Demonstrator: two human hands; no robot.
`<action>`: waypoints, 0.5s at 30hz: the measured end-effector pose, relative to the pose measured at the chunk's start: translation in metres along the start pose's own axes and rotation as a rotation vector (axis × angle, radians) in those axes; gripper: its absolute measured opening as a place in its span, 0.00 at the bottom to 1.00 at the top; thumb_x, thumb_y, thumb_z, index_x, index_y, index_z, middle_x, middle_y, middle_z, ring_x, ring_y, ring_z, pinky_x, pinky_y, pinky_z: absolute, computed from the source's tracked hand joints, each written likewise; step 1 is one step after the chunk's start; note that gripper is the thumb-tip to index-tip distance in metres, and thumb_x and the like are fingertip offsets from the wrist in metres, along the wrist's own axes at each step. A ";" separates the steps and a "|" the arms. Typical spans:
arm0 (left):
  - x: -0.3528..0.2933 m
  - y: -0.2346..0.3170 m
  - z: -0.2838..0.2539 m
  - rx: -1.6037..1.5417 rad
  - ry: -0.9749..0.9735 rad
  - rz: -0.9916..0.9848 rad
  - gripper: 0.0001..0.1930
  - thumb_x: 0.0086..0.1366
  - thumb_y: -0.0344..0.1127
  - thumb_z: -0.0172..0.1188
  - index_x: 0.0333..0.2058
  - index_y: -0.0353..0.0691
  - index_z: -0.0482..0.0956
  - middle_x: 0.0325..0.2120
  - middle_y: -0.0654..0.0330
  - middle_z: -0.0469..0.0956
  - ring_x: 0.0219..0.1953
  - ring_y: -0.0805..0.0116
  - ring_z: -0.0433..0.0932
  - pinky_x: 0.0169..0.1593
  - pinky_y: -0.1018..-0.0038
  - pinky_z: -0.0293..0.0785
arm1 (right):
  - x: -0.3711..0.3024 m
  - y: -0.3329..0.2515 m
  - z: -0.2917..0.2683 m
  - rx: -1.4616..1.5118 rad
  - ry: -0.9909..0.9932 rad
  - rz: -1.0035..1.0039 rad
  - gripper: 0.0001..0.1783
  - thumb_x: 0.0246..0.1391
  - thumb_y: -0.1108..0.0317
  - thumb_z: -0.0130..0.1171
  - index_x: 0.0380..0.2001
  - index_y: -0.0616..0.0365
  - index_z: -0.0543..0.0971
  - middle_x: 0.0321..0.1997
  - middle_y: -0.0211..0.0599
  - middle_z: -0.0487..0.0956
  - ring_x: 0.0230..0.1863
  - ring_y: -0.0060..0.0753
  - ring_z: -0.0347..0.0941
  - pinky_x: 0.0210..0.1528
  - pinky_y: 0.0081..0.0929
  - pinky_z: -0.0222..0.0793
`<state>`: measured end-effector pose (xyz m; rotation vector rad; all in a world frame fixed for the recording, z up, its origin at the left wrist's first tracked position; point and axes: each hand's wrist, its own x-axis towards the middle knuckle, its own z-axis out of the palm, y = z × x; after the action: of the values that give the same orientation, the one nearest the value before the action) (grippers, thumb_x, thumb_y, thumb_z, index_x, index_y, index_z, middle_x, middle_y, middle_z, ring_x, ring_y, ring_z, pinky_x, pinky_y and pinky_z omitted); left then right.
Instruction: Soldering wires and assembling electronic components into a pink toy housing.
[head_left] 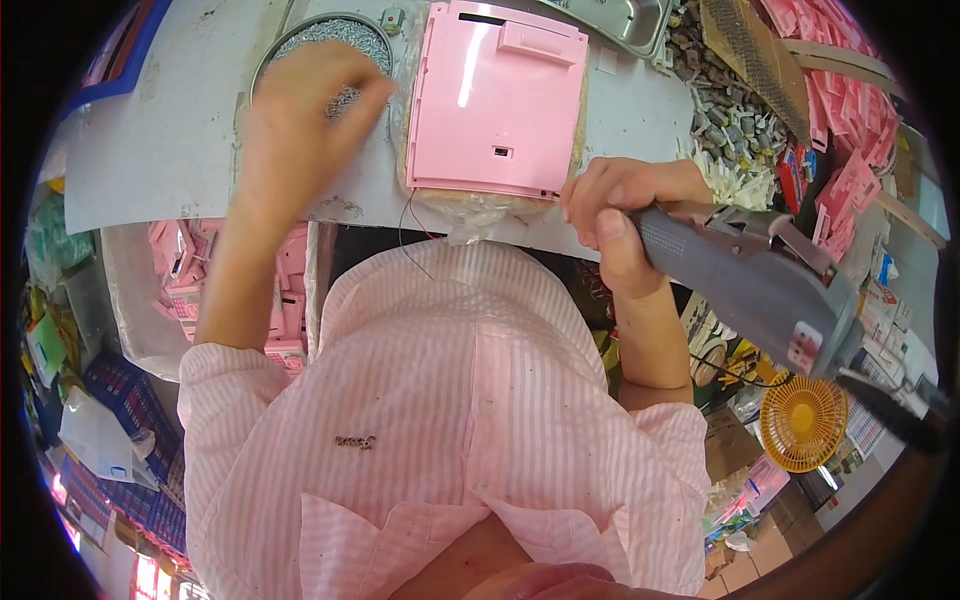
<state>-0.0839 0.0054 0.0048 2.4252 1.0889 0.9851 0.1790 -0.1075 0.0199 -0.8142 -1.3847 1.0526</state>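
A pink plastic housing [495, 110] lies on a clear-wrapped pad in front of me, with a raised block near its top and a small slot lower down. Red and black wires [405, 225] hang from its near edge. To its left, my left hand [305, 115] is over a round metal bowl [258, 62] of small silvery screws [345, 32]. Thumb and forefinger come together in a pinch, slightly blurred; what is between them cannot be made out. By the housing's lower right corner, my right hand [635, 200] is closed around a grey electric screwdriver [740, 270], tilted down to the right.
A metal tray [635, 25] stands at the back right. Beside it are piles of small motor-like parts [740, 125] and pink plastic pieces [850, 100]. A bin [135, 290] of pink parts sits below the table's left edge. A yellow fan [803, 422] is at lower right.
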 end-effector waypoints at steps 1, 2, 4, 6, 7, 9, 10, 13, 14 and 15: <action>-0.004 0.017 0.005 -0.033 -0.020 0.073 0.04 0.57 0.29 0.67 0.31 0.42 0.82 0.30 0.62 0.81 0.35 0.58 0.80 0.43 0.63 0.72 | 0.002 0.000 -0.003 -0.004 -0.030 -0.006 0.15 0.61 0.68 0.58 0.47 0.57 0.66 0.18 0.31 0.69 0.18 0.26 0.63 0.25 0.31 0.69; -0.010 0.034 0.011 -0.064 -0.037 0.146 0.06 0.55 0.28 0.67 0.33 0.43 0.82 0.31 0.63 0.81 0.36 0.60 0.80 0.45 0.65 0.72 | 0.008 -0.008 -0.003 0.058 -0.017 -0.036 0.16 0.62 0.66 0.58 0.48 0.56 0.66 0.18 0.30 0.69 0.18 0.26 0.63 0.25 0.30 0.69; -0.013 0.062 0.028 -0.278 -0.119 0.193 0.13 0.51 0.28 0.73 0.36 0.42 0.81 0.32 0.62 0.82 0.36 0.60 0.80 0.46 0.65 0.73 | 0.020 -0.030 -0.003 0.161 -0.011 -0.075 0.18 0.62 0.62 0.57 0.52 0.53 0.66 0.18 0.28 0.69 0.17 0.26 0.63 0.24 0.29 0.68; -0.013 0.073 0.043 -0.346 -0.142 0.205 0.13 0.51 0.29 0.73 0.35 0.42 0.81 0.31 0.62 0.82 0.34 0.62 0.79 0.44 0.66 0.72 | 0.031 -0.046 -0.006 0.222 -0.049 -0.090 0.21 0.63 0.59 0.57 0.55 0.50 0.66 0.18 0.26 0.69 0.17 0.25 0.63 0.24 0.29 0.67; -0.011 0.076 0.049 -0.385 -0.154 0.218 0.13 0.51 0.30 0.73 0.35 0.42 0.81 0.30 0.63 0.81 0.34 0.63 0.79 0.43 0.66 0.71 | 0.031 -0.050 -0.008 0.232 -0.057 -0.096 0.21 0.63 0.58 0.57 0.55 0.49 0.66 0.18 0.25 0.69 0.17 0.25 0.63 0.23 0.29 0.67; -0.006 0.077 0.054 -0.400 -0.135 0.238 0.12 0.51 0.31 0.73 0.33 0.42 0.81 0.28 0.63 0.80 0.30 0.65 0.78 0.41 0.67 0.70 | 0.032 -0.050 -0.010 0.257 -0.060 -0.115 0.21 0.63 0.58 0.58 0.55 0.49 0.66 0.18 0.25 0.68 0.17 0.25 0.63 0.23 0.29 0.66; -0.004 0.078 0.056 -0.398 -0.138 0.244 0.11 0.50 0.31 0.73 0.32 0.42 0.81 0.28 0.63 0.80 0.30 0.65 0.78 0.41 0.68 0.70 | 0.031 -0.048 -0.009 0.281 -0.046 -0.118 0.21 0.62 0.58 0.59 0.53 0.50 0.66 0.18 0.26 0.69 0.18 0.25 0.64 0.23 0.29 0.66; -0.004 0.076 0.060 -0.371 -0.129 0.249 0.10 0.50 0.31 0.73 0.31 0.42 0.80 0.28 0.63 0.80 0.30 0.66 0.77 0.40 0.68 0.70 | 0.029 -0.045 -0.007 0.366 -0.013 -0.105 0.21 0.60 0.62 0.63 0.49 0.55 0.66 0.20 0.31 0.70 0.21 0.27 0.65 0.27 0.31 0.68; -0.004 0.075 0.060 -0.358 -0.124 0.248 0.10 0.50 0.31 0.72 0.30 0.42 0.80 0.27 0.63 0.80 0.29 0.66 0.77 0.40 0.68 0.70 | 0.028 -0.043 -0.005 0.389 -0.003 -0.093 0.21 0.59 0.63 0.64 0.48 0.57 0.66 0.20 0.33 0.70 0.21 0.27 0.65 0.28 0.32 0.68; -0.001 0.074 0.061 -0.341 -0.127 0.273 0.10 0.50 0.30 0.72 0.30 0.42 0.81 0.27 0.64 0.80 0.29 0.66 0.77 0.40 0.68 0.70 | 0.027 -0.044 -0.004 0.380 0.016 -0.074 0.21 0.59 0.63 0.64 0.48 0.57 0.66 0.20 0.33 0.70 0.21 0.27 0.65 0.27 0.32 0.68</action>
<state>-0.0021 -0.0447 -0.0016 2.3479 0.5065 0.9873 0.1849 -0.0979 0.0699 -0.4873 -1.1432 1.2007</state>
